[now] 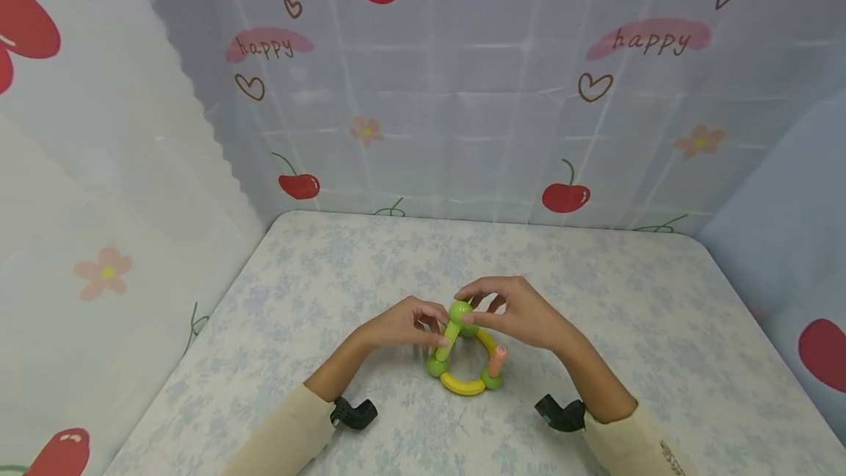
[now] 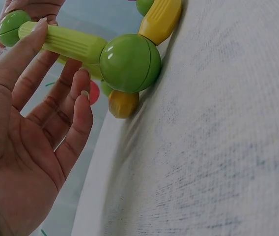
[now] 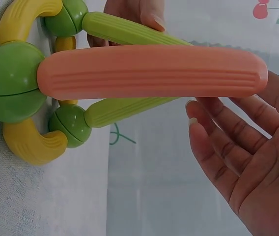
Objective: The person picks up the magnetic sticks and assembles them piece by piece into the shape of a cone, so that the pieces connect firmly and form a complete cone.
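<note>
A toy frame of balls and rods stands on the table. My left hand (image 1: 405, 322) pinches a lime-green rod (image 1: 448, 342) that slants up from a green ball (image 2: 129, 64) at the base. With thumb and fingers my right hand (image 1: 518, 312) holds the green top ball (image 1: 460, 312), where this rod ends. Behind it a second lime-green rod (image 3: 127, 110) rises from the far base ball (image 3: 70, 125). Yellow curved rods (image 1: 463, 386) join the base balls in a ring. An orange rod (image 1: 498, 362) sticks up from the near right ball (image 1: 491, 381), its upper end free; in the right wrist view it hides the top ball.
The table (image 1: 330, 270) has a pale cloth with blue flowers. Curtains (image 1: 449, 109) printed with cherries and hearts hang behind it and at both sides. Black wrist cameras (image 1: 355, 414) sit at both cuffs, low over the table.
</note>
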Tool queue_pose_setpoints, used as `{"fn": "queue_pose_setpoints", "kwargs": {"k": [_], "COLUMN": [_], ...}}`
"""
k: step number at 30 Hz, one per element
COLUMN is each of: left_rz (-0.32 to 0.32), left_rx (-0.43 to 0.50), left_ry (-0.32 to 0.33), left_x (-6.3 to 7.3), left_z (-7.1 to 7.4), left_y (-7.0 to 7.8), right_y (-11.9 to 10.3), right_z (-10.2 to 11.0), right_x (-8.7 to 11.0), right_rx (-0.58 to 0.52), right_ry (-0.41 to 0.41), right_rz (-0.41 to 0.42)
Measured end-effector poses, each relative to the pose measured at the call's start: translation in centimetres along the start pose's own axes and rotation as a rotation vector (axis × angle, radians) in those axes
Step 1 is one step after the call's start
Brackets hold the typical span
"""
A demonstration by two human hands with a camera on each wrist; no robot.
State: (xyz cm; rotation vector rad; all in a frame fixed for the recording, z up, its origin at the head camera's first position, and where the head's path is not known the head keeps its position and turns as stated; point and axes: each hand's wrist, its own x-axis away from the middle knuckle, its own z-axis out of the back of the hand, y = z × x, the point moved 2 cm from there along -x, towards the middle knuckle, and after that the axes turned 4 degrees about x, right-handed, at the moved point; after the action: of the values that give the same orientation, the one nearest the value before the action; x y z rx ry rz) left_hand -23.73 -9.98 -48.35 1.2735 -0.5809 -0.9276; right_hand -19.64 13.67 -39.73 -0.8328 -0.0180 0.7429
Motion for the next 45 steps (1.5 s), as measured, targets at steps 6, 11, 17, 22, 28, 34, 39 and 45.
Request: {"fn": "queue_pose_setpoints", "kwargs": {"k": [6, 11, 17, 22, 28, 34, 39, 45], "left_rz": [-0.024, -0.019, -0.018, -0.002, -0.001, -0.003, 0.003, -0.002], "left_rx": [0.029, 0.021, 0.000, -0.009, -0.005, -0.003, -0.005, -0.008], "left_ry": [0.000, 0.011, 0.030, 0.046, 0.048, 0.048, 0.043, 0.036], "left_x": [0.0, -0.2, -0.3, -0.3, -0.1, 0.0, 0.0, -0.2], "left_z": [0.0, -0.1, 0.0, 0.0, -0.1, -0.1, -0.2, -0.3], "left_y": [0.1, 0.3, 0.2, 0.3, 0.1, -0.1, -0.1, -0.1], "right_y": [-0.3, -0.5, 0.0, 0.8, 2.3, 2.9, 2.8, 2.6], "right_z": [0.1, 0.7, 1.5, 1.9, 1.2, 0.1, -0.9, -1.8], "right_x": [-0.2, 0.0, 0.6, 2.1, 4.4, 5.5, 5.4, 5.0], "right_rx": [-0.003, 0.016, 0.035, -0.002, -0.073, -0.071, -0.069, -0.087], "right_ry": [-0.013, -0.002, 0.060, 0.096, -0.008, -0.104, -0.136, -0.136], "right_rz": [0.006, -0.006, -0.036, -0.041, -0.039, -0.035, 0.003, 0.055]}}
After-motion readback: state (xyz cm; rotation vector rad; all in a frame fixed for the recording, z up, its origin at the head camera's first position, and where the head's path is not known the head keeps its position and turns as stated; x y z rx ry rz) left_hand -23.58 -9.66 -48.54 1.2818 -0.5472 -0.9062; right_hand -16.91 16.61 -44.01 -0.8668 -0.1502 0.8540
